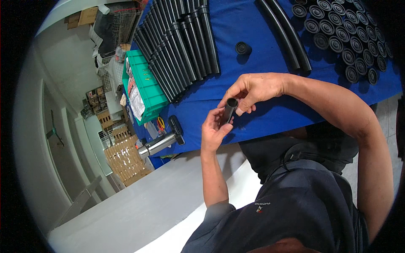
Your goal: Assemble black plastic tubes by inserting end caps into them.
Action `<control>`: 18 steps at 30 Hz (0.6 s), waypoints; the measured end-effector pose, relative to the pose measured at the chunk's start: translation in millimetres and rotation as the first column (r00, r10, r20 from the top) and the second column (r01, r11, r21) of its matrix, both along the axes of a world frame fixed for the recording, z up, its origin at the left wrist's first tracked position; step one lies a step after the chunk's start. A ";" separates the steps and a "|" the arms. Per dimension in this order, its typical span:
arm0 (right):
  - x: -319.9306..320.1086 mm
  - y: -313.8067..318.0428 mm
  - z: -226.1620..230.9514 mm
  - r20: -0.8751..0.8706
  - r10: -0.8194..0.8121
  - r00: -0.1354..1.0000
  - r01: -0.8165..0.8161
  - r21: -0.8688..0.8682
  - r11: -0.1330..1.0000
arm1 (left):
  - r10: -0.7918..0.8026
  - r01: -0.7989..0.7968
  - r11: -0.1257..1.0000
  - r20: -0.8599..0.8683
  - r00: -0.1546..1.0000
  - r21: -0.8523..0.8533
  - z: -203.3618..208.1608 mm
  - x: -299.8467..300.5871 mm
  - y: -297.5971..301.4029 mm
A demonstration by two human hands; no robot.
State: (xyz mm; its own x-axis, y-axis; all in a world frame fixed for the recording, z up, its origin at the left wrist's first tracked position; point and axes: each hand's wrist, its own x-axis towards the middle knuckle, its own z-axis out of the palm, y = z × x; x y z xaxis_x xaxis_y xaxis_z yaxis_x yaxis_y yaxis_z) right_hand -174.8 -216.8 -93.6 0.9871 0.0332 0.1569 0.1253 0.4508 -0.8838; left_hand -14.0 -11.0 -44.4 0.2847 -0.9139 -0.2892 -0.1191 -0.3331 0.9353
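Observation:
A short black tube [229, 110] is tilted upward over the near edge of the table, its round open end showing. My left hand [214, 131] is closed round the lower part of it, thumb on the near side. My right hand [258, 93] is curled at the tube's open end, with the thumb beside the rim and a finger reaching behind it. The lower end of the tube is hidden by my left fingers. Beyond my hands, a single black round cap [242, 48] rests on the blue cloth [236, 23].
Many black tubes [179, 48] lie in rows at the far left, beside a green crate [145, 84] with papers. A silver-and-black handheld tool [162, 142] and scissors [160, 123] sit nearer. Two long black pipes [283, 36] and many round black caps [334, 44] lie on the right.

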 end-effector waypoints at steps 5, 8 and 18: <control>-2.2 -0.9 2.9 -0.016 0.053 0.998 -0.054 -0.019 0.998 | 0.007 -0.008 0.999 0.032 0.999 0.034 -1.4 3.0 2.6; -2.0 -0.5 1.2 -0.010 0.061 0.998 -0.061 -0.006 0.998 | 0.002 -0.002 0.998 -0.005 1.000 0.057 3.8 0.5 1.3; -0.3 1.7 -2.8 0.008 0.022 1.000 -0.022 0.026 0.999 | -0.098 0.091 0.995 0.186 0.978 0.046 9.4 3.4 -2.6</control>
State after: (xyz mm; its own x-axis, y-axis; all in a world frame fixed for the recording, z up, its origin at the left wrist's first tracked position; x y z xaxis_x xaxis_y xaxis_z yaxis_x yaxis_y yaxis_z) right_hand -175.1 -215.0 -96.4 0.9849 0.0509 0.1655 0.1218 0.4762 -0.8709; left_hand -10.5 -13.5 -35.0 0.2496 -0.9291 -0.2728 -0.3243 -0.3456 0.8806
